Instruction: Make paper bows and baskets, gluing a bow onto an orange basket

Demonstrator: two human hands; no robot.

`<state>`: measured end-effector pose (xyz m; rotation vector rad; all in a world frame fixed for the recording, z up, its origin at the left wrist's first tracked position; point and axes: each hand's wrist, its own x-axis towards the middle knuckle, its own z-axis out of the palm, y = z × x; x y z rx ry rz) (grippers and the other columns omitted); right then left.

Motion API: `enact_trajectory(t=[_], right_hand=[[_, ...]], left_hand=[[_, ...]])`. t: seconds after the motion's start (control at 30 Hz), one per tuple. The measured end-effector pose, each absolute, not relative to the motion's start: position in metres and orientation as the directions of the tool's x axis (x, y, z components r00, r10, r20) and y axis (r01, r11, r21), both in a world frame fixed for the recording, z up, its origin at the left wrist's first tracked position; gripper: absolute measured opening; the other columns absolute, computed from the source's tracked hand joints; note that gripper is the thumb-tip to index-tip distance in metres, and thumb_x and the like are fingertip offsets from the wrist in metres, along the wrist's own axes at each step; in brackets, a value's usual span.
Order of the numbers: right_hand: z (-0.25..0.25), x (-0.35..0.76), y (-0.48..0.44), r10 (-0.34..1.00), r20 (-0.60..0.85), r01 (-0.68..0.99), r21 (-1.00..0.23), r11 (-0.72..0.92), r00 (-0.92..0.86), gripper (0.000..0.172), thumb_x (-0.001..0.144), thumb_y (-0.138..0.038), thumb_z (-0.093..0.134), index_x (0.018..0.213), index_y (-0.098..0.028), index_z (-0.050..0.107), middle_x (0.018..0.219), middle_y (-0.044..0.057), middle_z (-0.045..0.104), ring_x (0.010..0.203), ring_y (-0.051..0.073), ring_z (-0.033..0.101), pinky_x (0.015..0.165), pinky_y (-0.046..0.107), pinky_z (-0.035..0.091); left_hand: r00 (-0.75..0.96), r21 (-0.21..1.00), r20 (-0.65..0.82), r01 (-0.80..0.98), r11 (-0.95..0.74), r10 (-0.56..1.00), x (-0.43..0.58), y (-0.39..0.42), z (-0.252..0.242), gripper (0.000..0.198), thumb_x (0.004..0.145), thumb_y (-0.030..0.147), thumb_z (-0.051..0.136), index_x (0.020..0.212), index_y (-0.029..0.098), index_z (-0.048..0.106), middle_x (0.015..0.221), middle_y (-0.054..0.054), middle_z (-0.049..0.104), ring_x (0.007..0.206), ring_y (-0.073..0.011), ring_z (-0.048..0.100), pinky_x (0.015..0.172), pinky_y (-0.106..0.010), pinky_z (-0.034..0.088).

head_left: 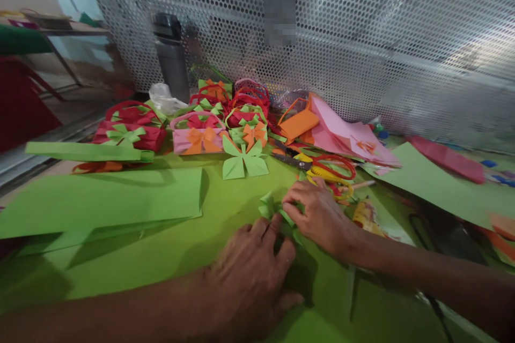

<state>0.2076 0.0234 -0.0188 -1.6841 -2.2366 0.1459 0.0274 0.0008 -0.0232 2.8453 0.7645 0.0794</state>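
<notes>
A small green paper bow point(267, 205) lies on the green tabletop, partly covered by my fingers. My right hand point(317, 214) is closed over its right side, fingers and thumb pinched on the paper. From the near side, my left hand point(255, 268) reaches with its fingertips to the bow's lower edge, its thumb spread away from the bent fingers. Just beyond sits a larger light green four-lobed paper cutout point(244, 163). Scissors point(295, 161) with black blades lie to its right, beside more scissors with yellow and red handles point(333, 166).
Folded green paper sheets point(120, 193) lie at left. Small paper handbags with bows, such as a red one point(151, 136) and a pink one point(181, 139), stand behind. Pink paper point(341, 128) and a yellow tube point(366, 214) are at right. A bottle point(171, 59) stands against the perforated metal panel point(362, 43).
</notes>
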Motion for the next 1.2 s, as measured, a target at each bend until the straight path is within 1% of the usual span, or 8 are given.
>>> enact_trajectory(t=[0.27,0.5,0.7,0.83,1.03,1.1,1.2], right_hand=[[-0.0206,0.2039,0.0228,0.942,0.224,0.899,-0.309,0.311,-0.249,0.019,0.082,-0.010,0.055,0.066,-0.019,0.061,0.075,-0.001,0.063,0.076,0.016,0.055,0.093,0.043,0.022],[-0.0220,0.2031,0.0238,0.933,0.215,0.894,-0.290,0.342,-0.288,0.020,0.083,-0.011,0.055,0.067,-0.020,0.063,0.077,-0.001,0.064,0.077,0.016,0.056,0.091,0.042,0.024],[-0.0226,0.2019,0.0236,0.940,0.193,0.894,-0.303,0.330,-0.282,0.020,0.082,-0.010,0.055,0.067,-0.019,0.063,0.076,0.001,0.065,0.077,0.017,0.057,0.095,0.047,0.021],[-0.0220,0.2008,0.0239,0.945,0.169,0.894,-0.312,0.322,-0.281,0.020,0.083,-0.009,0.055,0.067,-0.019,0.064,0.076,0.001,0.065,0.077,0.017,0.057,0.096,0.050,0.019],[-0.0183,0.1989,0.0237,0.952,0.099,0.906,-0.295,0.305,-0.288,0.018,0.085,-0.013,0.057,0.069,-0.018,0.065,0.080,0.002,0.065,0.083,0.020,0.058,0.097,0.053,0.019],[-0.0171,0.1989,0.0233,0.952,0.078,0.910,-0.283,0.305,-0.295,0.018,0.086,-0.012,0.056,0.072,-0.018,0.066,0.081,0.003,0.066,0.083,0.021,0.058,0.097,0.055,0.019],[-0.0164,0.1996,0.0224,0.950,0.065,0.914,-0.260,0.311,-0.305,0.016,0.085,-0.011,0.057,0.075,-0.018,0.067,0.083,0.004,0.066,0.085,0.022,0.059,0.096,0.055,0.020]], left_hand=[[0.866,0.205,-0.008,0.491,-0.847,0.500,0.0290,0.0027,-0.0211,0.057,0.083,0.052,0.055,0.124,0.013,0.048,0.138,-0.026,0.039,0.111,-0.0377,0.049,0.078,-0.054,0.049],[0.867,0.207,0.018,0.485,-0.850,0.499,0.0278,0.0016,-0.0215,0.054,0.084,0.052,0.053,0.121,0.013,0.050,0.133,-0.025,0.045,0.107,-0.0374,0.050,0.079,-0.054,0.048],[0.868,0.204,0.030,0.480,-0.853,0.496,0.0282,0.0031,-0.0229,0.052,0.084,0.052,0.053,0.119,0.013,0.050,0.130,-0.025,0.047,0.105,-0.0373,0.051,0.076,-0.053,0.049],[0.870,0.176,0.044,0.478,-0.861,0.492,0.0286,0.0019,-0.0219,0.049,0.085,0.053,0.052,0.113,0.013,0.054,0.125,-0.025,0.050,0.103,-0.0365,0.052,0.074,-0.052,0.050],[0.900,0.122,0.137,0.398,-0.909,0.413,0.0282,-0.0004,-0.0207,0.040,0.091,0.048,0.044,0.096,0.013,0.062,0.103,-0.016,0.063,0.095,-0.0325,0.055,0.069,-0.046,0.053],[0.903,0.114,0.144,0.391,-0.913,0.405,0.0281,-0.0005,-0.0200,0.038,0.091,0.046,0.045,0.095,0.013,0.063,0.101,-0.014,0.064,0.093,-0.0314,0.055,0.068,-0.045,0.053],[0.906,0.098,0.151,0.385,-0.918,0.396,0.0280,-0.0003,-0.0193,0.040,0.091,0.046,0.045,0.100,0.012,0.063,0.105,-0.015,0.064,0.092,-0.0305,0.056,0.067,-0.044,0.053]])
